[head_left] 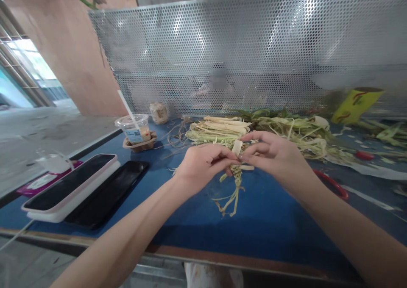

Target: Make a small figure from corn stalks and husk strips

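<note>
Where a perforated metal panel (203, 46) closes off the far side, a blue tabletop (197, 233) spreads toward the worker. Loose corn husks (289, 129) heap at the back right; just left of them, a flatter stack of pale husks (219, 125) lies within easy reach. Both hands meet over the middle of the table, in front of that stack. Left hand (206, 165): fingers narrowed to a pinch on the top of a braided husk length (237, 178). Right hand (270, 150): forefinger raised and bent, thumb tip at the same join; whether it clamps or merely presses, I cannot tell, fingertips covering the spot. Braid hangs toward the near edge, its thin tails splayed below. Smallest, a pale husk strip (237, 147) stands up between the two sets of fingertips.

Step in hand, as I judge it: working the strip into the braid's top. Next move calls for a firm left pinch, leaving the right fingers free to guide the strip without splitting it.
</note>
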A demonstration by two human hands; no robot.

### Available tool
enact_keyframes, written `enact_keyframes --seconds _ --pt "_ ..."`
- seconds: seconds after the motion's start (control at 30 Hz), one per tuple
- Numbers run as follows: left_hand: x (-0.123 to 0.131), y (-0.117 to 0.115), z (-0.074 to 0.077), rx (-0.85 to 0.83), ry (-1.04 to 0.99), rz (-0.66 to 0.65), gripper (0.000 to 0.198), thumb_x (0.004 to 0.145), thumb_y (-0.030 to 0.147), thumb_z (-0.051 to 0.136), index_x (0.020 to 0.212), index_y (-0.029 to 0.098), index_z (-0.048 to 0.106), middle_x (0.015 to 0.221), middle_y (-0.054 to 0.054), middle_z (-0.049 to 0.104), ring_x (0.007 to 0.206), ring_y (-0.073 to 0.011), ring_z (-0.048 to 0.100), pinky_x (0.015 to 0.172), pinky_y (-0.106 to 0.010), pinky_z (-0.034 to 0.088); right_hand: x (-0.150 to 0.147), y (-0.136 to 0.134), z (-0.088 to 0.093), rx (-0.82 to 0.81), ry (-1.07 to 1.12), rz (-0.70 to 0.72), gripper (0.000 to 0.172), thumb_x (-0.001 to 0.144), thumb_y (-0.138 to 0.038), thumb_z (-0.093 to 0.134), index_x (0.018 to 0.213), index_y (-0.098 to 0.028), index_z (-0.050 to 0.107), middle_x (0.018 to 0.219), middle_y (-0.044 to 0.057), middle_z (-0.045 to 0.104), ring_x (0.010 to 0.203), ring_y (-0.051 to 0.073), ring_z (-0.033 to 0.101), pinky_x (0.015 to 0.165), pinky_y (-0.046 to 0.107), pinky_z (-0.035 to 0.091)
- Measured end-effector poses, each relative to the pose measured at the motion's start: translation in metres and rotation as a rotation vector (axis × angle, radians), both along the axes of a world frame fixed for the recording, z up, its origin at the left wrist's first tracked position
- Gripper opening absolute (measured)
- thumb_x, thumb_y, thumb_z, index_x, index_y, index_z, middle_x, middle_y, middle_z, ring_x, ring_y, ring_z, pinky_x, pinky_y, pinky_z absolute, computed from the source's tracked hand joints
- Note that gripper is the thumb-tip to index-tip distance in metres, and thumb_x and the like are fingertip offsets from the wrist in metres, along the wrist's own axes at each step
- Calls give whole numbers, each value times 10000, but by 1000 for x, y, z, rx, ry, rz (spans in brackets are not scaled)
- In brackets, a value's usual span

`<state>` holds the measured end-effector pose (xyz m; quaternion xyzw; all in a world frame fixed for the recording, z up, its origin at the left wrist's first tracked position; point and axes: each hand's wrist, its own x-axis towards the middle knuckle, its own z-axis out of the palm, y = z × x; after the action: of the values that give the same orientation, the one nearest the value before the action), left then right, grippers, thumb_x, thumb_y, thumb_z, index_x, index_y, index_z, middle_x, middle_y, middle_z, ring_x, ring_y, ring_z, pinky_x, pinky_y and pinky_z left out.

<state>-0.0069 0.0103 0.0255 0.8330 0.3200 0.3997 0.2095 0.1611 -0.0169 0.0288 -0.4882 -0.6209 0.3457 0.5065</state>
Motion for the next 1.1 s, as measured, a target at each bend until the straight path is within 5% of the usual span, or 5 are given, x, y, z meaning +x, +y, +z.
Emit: enact_keyframes --seconds 0.23,0.37,0.83,0.93,1.1 --pt "0 1 -1 -188 -96 -82 48 744 168 593 717 154 629 546 32 655 407 -40 524 388 -126 361 4 3 -3 -6 36 54 199 620 -237 693 803 -207 619 669 -8 668 633 141 615 567 248 454" --pt "-1 5 -3 -215 -72 -120 49 748 144 576 723 155 617 569 36 650 498 -60 591 484 -137 433 6 7 -7 -77 143 75 191 616 -226 691 793 -193 626 624 -11 655 589 123 595 512 224 429" --pt "-1 5 4 95 385 -20 59 788 233 539 778 211 592 737 82 656 635 -63 585 578 -157 400 7 12 -6 -199 504 -83 282 580 -112 670 760 -205 474 608 -51 545 607 132 579 457 233 496" --pt "1 5 5 79 378 -5 72 792 220 527 788 216 598 714 81 659 646 -73 600 587 -165 409 12 15 -7 -87 528 -148 256 575 -87 630 732 -219 476 680 -45 556 591 120 564 428 224 485" --pt "-3 9 4 50 219 8 86 769 199 549 802 222 626 678 64 669 633 -81 614 569 -158 422 4 14 -9 -114 453 -62 230 605 -151 669 720 -205 477 638 -54 528 556 87 547 426 173 448"
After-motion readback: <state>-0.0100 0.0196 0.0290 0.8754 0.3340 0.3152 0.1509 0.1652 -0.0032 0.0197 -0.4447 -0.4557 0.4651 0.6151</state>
